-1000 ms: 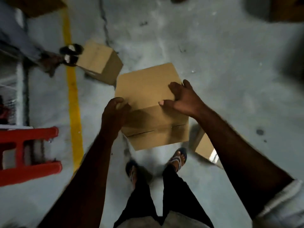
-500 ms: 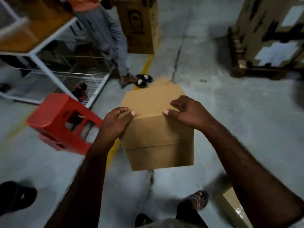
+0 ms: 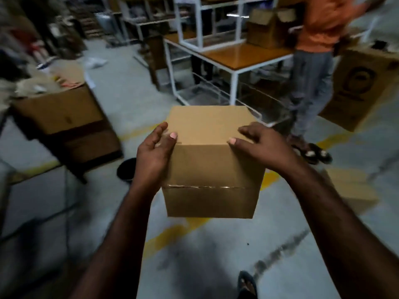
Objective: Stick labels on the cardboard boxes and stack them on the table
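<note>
I carry a plain brown cardboard box [image 3: 210, 169] in front of me, off the floor, a taped seam running across its near face. My left hand [image 3: 154, 155] grips its left top edge, thumb lying on the top face. My right hand [image 3: 262, 145] grips the right top edge, thumb and fingers over the top. No label shows on the faces I see. A white-framed table with a wooden top [image 3: 244, 56] stands ahead, and a cardboard box [image 3: 262, 30] rests on it.
A person in an orange shirt [image 3: 313, 67] stands at the table's right end. A large open carton [image 3: 62, 117] sits at left, a printed carton [image 3: 360, 87] at right, and another box [image 3: 352, 188] lies on the floor. Yellow lines cross the concrete floor.
My view has swung up from the floor to the table and shelves. The box has risen with both hands, which keep the same hold. The red stool has left the view.
</note>
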Demonstrator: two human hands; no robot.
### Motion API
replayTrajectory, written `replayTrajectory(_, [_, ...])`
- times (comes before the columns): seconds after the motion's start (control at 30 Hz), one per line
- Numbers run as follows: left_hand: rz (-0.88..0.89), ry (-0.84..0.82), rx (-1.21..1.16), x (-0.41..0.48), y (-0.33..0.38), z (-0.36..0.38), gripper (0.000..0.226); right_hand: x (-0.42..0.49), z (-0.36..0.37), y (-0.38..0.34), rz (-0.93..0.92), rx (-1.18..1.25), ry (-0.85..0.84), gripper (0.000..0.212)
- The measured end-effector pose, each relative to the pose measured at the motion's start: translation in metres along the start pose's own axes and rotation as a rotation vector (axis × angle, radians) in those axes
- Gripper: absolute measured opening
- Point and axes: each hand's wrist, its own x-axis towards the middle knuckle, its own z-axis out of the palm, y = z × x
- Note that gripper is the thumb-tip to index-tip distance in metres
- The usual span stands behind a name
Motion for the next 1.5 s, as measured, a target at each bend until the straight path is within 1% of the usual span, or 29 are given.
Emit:
replayTrajectory(0.13, [0.024,0.221,0.015,0.017,-0.002,-0.074,0.032,0.051,0.058,-0.055,-0.172,0.013,-0.118,0.063])
replayTrajectory(0.23, [0.021,0.372,0.058,0.032,-0.006,-0.123,0.028,0.09,0.102,-0.09,-0.254,0.037,-0.223,0.064])
replayTrajectory(0.33, [0.036,0.515,0.1,0.05,-0.001,-0.167,0.028,0.131,0.145,-0.133,-0.364,0.084,-0.294,0.079])
replayTrajectory(0.37, [0.035,0.569,0.107,0.055,0.002,-0.18,0.028,0.145,0.158,-0.147,-0.408,0.089,-0.32,0.079])
replayTrajectory(0.43, [0.045,0.684,0.099,0.064,0.006,-0.204,0.025,0.171,0.182,-0.176,-0.488,0.095,-0.376,0.068])
replayTrajectory(0.5, [0.063,0.788,0.092,0.07,0.014,-0.223,0.023,0.195,0.203,-0.205,-0.56,0.121,-0.41,0.065])
replayTrajectory(0.67, [0.151,1.011,0.181,0.073,0.033,-0.267,0.031,0.229,0.266,-0.275,-0.634,0.183,-0.536,0.08])
replayTrajectory(0.8, [0.216,1.136,0.282,0.071,0.053,-0.313,0.034,0.236,0.32,-0.334,-0.679,0.302,-0.681,0.075])
replayTrajectory(0.87, [0.222,1.181,0.38,0.07,0.068,-0.346,0.035,0.234,0.352,-0.368,-0.712,0.373,-0.761,0.073])
replayTrajectory(0.93, [0.208,1.231,0.448,0.07,0.079,-0.383,0.035,0.228,0.381,-0.404,-0.752,0.415,-0.805,0.073])
replayTrajectory(1.07, [0.208,1.288,0.507,0.071,0.088,-0.467,0.031,0.216,0.446,-0.475,-0.825,0.487,-0.855,0.081])
replayTrajectory(1.27, [0.16,1.307,0.561,0.086,0.097,-0.596,0.031,0.208,0.539,-0.58,-0.832,0.504,-0.903,0.08])
replayTrajectory(1.3, [0.137,1.293,0.593,0.091,0.101,-0.617,0.031,0.206,0.556,-0.594,-0.816,0.528,-0.93,0.085])
replayTrajectory(1.37, [0.068,1.242,0.702,0.106,0.109,-0.655,0.032,0.201,0.598,-0.615,-0.734,0.595,-0.974,0.106])
replayTrajectory(1.4, [0.024,1.209,0.774,0.114,0.11,-0.67,0.033,0.2,0.622,-0.62,-0.69,0.609,-1.006,0.107])
replayTrajectory(1.43, [-0.026,1.173,0.856,0.123,0.109,-0.683,0.034,0.198,0.644,-0.624,-0.662,0.599,-1.054,0.095])
replayTrajectory(1.5, [-0.144,1.104,1.018,0.14,0.097,-0.706,0.035,0.191,0.682,-0.628,-0.638,0.566,-1.165,0.06])
